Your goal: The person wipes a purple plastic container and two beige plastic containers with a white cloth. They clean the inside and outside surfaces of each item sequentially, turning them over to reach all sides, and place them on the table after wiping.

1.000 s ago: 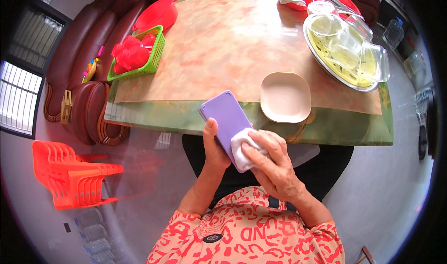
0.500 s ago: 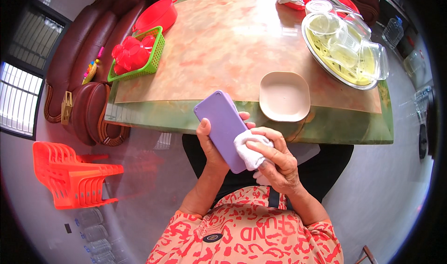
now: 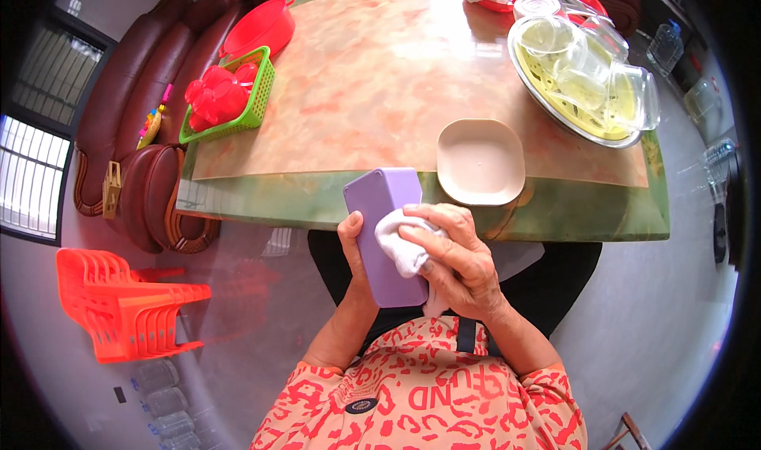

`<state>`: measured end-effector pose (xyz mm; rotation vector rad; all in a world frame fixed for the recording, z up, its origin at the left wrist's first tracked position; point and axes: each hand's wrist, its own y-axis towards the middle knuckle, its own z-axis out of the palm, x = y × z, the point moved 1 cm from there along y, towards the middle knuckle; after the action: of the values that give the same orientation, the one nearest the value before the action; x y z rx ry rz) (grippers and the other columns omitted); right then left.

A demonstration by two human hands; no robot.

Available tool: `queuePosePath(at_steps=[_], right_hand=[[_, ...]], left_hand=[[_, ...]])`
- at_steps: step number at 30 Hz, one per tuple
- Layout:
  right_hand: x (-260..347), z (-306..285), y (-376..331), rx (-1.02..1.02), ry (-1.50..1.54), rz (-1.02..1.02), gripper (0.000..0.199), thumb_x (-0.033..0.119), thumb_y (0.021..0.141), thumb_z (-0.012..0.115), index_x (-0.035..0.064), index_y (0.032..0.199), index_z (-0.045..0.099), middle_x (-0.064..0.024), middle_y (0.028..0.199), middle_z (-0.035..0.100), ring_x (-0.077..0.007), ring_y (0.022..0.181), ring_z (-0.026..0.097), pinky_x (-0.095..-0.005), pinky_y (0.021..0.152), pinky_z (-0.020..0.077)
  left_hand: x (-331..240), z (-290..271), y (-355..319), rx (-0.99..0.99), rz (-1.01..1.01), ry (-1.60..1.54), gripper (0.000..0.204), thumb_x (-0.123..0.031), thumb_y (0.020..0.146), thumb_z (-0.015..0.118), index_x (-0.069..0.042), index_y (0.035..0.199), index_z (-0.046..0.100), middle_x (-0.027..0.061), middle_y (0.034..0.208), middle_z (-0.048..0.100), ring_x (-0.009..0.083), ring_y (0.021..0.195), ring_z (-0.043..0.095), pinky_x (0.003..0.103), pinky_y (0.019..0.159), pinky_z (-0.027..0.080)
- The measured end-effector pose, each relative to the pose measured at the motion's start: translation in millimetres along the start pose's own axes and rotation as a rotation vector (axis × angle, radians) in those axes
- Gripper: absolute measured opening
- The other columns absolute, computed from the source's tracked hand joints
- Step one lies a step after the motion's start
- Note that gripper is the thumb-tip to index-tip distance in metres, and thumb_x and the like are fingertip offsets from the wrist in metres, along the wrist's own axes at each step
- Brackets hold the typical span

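Smooth purple box (image 3: 392, 285), plastic-looking, oblong, rounded corners; soft white cloth (image 3: 399, 240), crumpled, against its surface. Glossy marbled desk (image 3: 357, 93), green-edged; on it, right of box and farther off, beige square dish (image 3: 480, 160) with rounded corners. Box's long axis runs outward from torso (image 3: 420, 394), leaning slightly left; far end toward desk, near end toward torso. Plain, evenly coloured, two faces showing; held in front of torso, by desk's near edge. Left hand (image 3: 357, 271): grip closed round box's left side. Right hand (image 3: 464, 268): grip closed on cloth.
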<state>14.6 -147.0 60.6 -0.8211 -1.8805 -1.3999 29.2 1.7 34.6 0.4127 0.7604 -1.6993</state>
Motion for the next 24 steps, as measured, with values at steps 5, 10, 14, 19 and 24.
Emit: queuePosePath(at_steps=[5, 10, 14, 19, 24], right_hand=[[-7.7, 0.7, 22.4, -0.084, -0.087, 0.082, 0.04, 0.003, 0.083, 0.064, 0.0056, 0.123, 0.063, -0.0158, 0.126, 0.057, -0.0315, 0.116, 0.053, -0.0412, 0.099, 0.0372], [-6.0, -2.3, 16.0, 0.003, -0.09, 0.036, 0.039, 0.002, 0.08, 0.064, 0.0076, 0.119, 0.065, -0.0141, 0.125, 0.056, -0.0314, 0.111, 0.053, -0.0414, 0.097, 0.0379], [5.2, -5.6, 6.2, 0.091, -0.227, -0.065, 0.04, 0.001, 0.072, 0.071, 0.0105, 0.112, 0.067, -0.0098, 0.122, 0.056, -0.0309, 0.104, 0.052, -0.0408, 0.09, 0.0431], [15.0, -6.2, -17.1, 0.158, -0.252, -0.125, 0.041, 0.003, 0.067, 0.075, 0.0102, 0.107, 0.069, -0.0083, 0.119, 0.058, -0.0303, 0.101, 0.054, -0.0391, 0.087, 0.0473], [16.4, -10.4, -9.4, 0.113, -0.196, -0.106, 0.042, 0.001, 0.068, 0.074, 0.011, 0.108, 0.07, -0.0089, 0.116, 0.058, -0.0303, 0.099, 0.054, -0.0398, 0.087, 0.0464]], left_hand=[[1.5, 6.5, -0.7, 0.066, 0.0, -0.013, 0.07, -0.056, 0.085, 0.047, -0.005, 0.133, 0.045, 0.0135, 0.122, 0.056, 0.0261, 0.111, 0.057, 0.039, 0.096, 0.048], [-5.8, 5.3, 1.8, 0.038, -0.087, 0.006, 0.066, -0.057, 0.087, 0.049, -0.004, 0.126, 0.049, 0.0126, 0.114, 0.06, 0.0242, 0.102, 0.061, 0.038, 0.089, 0.051], [-5.7, -7.8, 12.9, -0.007, -0.05, 0.024, 0.056, -0.054, 0.087, 0.057, -0.006, 0.116, 0.054, 0.0079, 0.098, 0.063, 0.0195, 0.085, 0.065, 0.033, 0.075, 0.056], [-8.3, -8.0, 20.0, -0.051, 0.069, 0.071, 0.055, -0.055, 0.09, 0.057, -0.007, 0.118, 0.055, 0.0053, 0.097, 0.063, 0.0168, 0.084, 0.064, 0.032, 0.074, 0.056], [-10.6, 8.3, 7.2, 0.029, 0.047, -0.212, 0.054, -0.048, 0.093, 0.057, -0.007, 0.129, 0.052, 0.0089, 0.117, 0.063, 0.022, 0.105, 0.062, 0.04, 0.094, 0.049]])
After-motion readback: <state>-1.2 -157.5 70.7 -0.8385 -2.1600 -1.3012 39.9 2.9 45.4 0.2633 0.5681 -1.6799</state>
